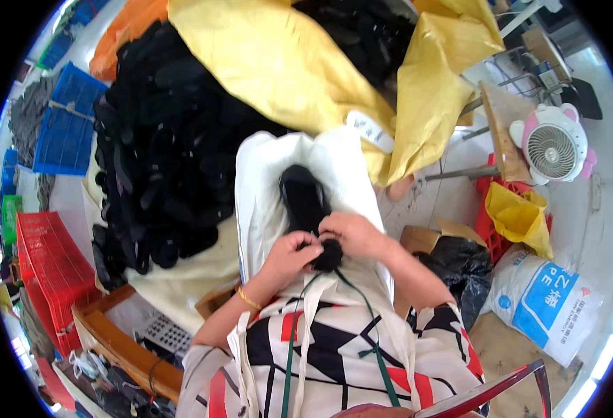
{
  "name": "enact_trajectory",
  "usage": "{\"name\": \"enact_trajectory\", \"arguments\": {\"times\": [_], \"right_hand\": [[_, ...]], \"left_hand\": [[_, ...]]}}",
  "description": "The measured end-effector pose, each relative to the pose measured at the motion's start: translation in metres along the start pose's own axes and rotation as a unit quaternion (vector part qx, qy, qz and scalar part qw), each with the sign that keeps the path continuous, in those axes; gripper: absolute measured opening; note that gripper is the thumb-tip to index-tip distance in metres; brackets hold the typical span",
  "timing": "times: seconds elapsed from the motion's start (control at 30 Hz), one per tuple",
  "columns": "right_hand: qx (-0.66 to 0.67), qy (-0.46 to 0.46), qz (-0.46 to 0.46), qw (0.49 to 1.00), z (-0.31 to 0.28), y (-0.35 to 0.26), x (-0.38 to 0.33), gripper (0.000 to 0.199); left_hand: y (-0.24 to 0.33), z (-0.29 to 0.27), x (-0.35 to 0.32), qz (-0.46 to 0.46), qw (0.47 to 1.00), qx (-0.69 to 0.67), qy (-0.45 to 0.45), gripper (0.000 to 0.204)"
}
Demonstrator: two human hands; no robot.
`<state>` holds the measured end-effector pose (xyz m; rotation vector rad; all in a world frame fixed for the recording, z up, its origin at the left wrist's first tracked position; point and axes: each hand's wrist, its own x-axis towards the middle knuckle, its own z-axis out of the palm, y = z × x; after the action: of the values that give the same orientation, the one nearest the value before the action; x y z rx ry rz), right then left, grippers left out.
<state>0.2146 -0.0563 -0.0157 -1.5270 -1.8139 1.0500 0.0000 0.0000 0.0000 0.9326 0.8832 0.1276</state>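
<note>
On my lap, over a white cloth [259,174], lies a dark, shoe-shaped black piece [302,195], its rounded end pointing away from me. At its near end is a fuzzy black part [329,256]; whether the two are joined I cannot tell. My left hand [294,252], with a gold bracelet at the wrist, pinches this near end from the left. From the right, my right hand [350,234] grips the same spot with bent fingers. The fingertips of both hands meet there, and any small thing between them is hidden.
A large heap of similar black pieces [167,153] lies ahead to the left, beside yellow sheeting [285,63]. Red crates [49,272] and a blue crate [70,118] stand left. On the right are a fan [552,148] on a wooden board, a black bag [460,272] and a white-blue sack [543,299].
</note>
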Motion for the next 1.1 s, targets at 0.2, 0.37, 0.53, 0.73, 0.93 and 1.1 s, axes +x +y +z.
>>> {"name": "enact_trajectory", "arguments": {"times": [0.2,0.37,0.53,0.73,0.93,1.1], "right_hand": [[0.404,0.093,0.100,0.905,0.037,-0.004,0.002,0.012],[0.409,0.015,0.174,0.895,0.051,-0.001,-0.002,0.008],[0.379,0.118,0.133,0.908,0.019,-0.016,-0.006,0.015],[0.097,0.135,-0.008,0.986,0.019,-0.057,0.001,0.009],[0.038,0.240,-0.114,0.963,0.013,-0.076,0.004,0.006],[0.481,0.172,0.075,0.856,-0.010,-0.080,-0.001,0.016]], "left_hand": [[0.048,-0.015,-0.015,0.021,0.998,0.054,-0.008,0.011],[0.034,-0.027,-0.008,0.017,0.990,0.137,-0.013,0.013],[0.014,-0.027,-0.018,0.073,0.986,0.136,0.057,0.013],[0.013,-0.020,-0.023,0.093,0.986,0.125,0.064,0.014],[0.011,-0.023,-0.022,0.110,0.977,0.172,0.062,0.012],[0.016,-0.023,-0.030,0.092,0.987,0.119,0.049,0.014]]}}
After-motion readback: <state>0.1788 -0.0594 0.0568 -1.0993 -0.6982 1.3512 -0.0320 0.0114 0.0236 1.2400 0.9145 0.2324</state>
